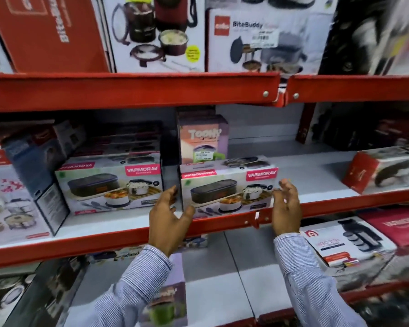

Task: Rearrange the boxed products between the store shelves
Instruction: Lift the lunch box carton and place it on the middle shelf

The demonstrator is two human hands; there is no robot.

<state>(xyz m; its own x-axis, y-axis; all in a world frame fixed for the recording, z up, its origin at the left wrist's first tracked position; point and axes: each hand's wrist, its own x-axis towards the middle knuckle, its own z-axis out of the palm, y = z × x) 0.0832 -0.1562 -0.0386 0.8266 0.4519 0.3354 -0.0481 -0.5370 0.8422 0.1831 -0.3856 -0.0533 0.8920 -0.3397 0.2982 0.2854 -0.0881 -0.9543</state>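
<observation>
A white Varmora lunch-box carton (227, 190) stands at the front of the middle shelf (328, 206). My left hand (168, 220) is open at its left end, fingers spread, thumb near the box's lower left corner. My right hand (287, 204) is open at the box's right end, fingers apart and close to it; whether they touch it is unclear. A second identical Varmora carton (109, 185) sits to the left. A pink and purple Toony box (202, 140) stands upright behind the first carton.
The upper shelf holds a red box (50, 31), a lunch-carrier box (156, 34) and a BiteBuddy box (257, 41). A red and white carton (385, 168) lies at the right of the middle shelf, with bare shelf between. Another Toony box (168, 300) and more cartons (347, 244) sit below.
</observation>
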